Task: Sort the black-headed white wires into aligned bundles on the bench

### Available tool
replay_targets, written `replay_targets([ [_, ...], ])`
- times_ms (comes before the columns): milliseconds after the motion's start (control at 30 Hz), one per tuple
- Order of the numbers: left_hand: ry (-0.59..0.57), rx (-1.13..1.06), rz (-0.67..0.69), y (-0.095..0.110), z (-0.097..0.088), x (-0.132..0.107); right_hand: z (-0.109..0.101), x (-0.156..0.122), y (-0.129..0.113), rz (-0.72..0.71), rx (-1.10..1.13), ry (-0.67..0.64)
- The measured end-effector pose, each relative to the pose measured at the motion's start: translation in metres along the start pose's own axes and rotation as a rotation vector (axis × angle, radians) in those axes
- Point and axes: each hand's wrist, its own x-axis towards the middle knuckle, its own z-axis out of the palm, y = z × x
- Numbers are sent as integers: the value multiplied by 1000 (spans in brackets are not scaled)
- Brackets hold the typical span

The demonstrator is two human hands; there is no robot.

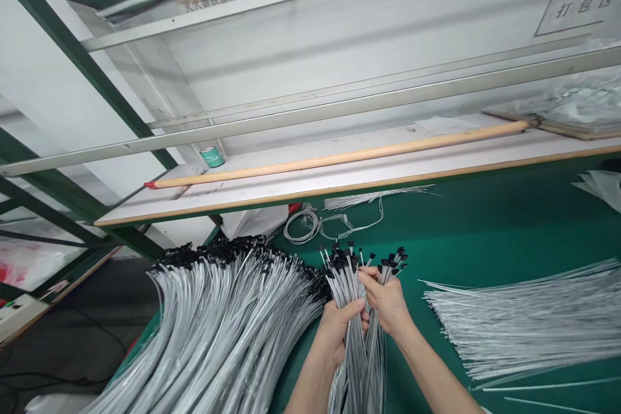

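My left hand is wrapped round a bundle of thin grey cables with small black connectors at their upper ends. Beside it, my right hand pinches a smaller group of the same cables just under their black connectors. The two groups run close together down towards the bottom edge, and the right fingertips overlap the larger bundle. To the left lies a big heap of grey cables, its black connector ends pointing away from me.
Loose grey wires lie on the green tabletop at right. A coiled cable and a thin wire bundle rest behind my hands. Above, a shelf bears a long wooden pole and a green tin.
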Motion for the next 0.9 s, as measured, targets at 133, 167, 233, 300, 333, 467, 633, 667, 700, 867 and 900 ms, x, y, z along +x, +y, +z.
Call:
replay_targets([
  [133, -11, 20, 1, -1, 1, 0, -3, -2, 0, -24, 14, -33],
  [167, -3, 23, 4, -1, 2, 0, -4, -2, 1, -23, 18, -46],
  [233, 4, 19, 22, -1, 3, -1, -5, -2, 2, -24, 29, -55],
  [300, -6, 8, 60, -1, 4, -2, -6, -2, 3, -25, 38, -43],
  [333, -13, 5, 81, 0, 4, -2, -6, -2, 4, -24, 42, -32],
  [467, 10, 33, 144, 0, 4, -1, -9, 0, 9, -15, 41, -8],
  [633, 70, 81, 127, 3, 5, 0, -11, 0, 15, -79, 25, -16],
  [667, 88, 80, 111, 3, 6, 0, -11, 0, 15, -95, 23, -4],
  [700, 105, 72, 96, 4, 6, 0, -11, -1, 15, -102, 22, 16],
  [867, 155, 25, 86, 4, 6, 1, -9, -2, 13, -57, 62, 57],
  [900, 146, 27, 96, 4, 7, 1, -9, -2, 13, -63, 73, 51],
])
